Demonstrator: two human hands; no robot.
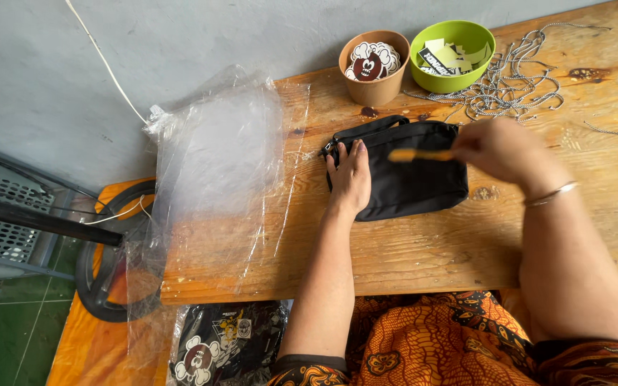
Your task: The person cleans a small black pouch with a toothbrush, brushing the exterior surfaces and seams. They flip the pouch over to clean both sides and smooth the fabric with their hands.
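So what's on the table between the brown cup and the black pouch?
In the head view, the stretch between the brown cup and the black pouch is nearly bare wood, with just a small dark spot below the cup.

L hand (350, 175) flat on black pouch (409, 179); R hand (503, 149) w/ orange stick (418, 154)

Soft, even daylight fills the scene; exposure is bright without harsh contrast. Shadows are faint and diffuse, the clearest lying under the black pouch (405, 171) and beside the left hand (350, 179). Pale glare streaks cross the clear plastic bags (216, 164), veiling the wooden table (423, 250) beneath. The right hand (502, 150) and the orange stick (420, 154) it holds are motion-blurred. Wide-angle distortion bows the table's edges toward the frame corners. Focus elsewhere is sharp.
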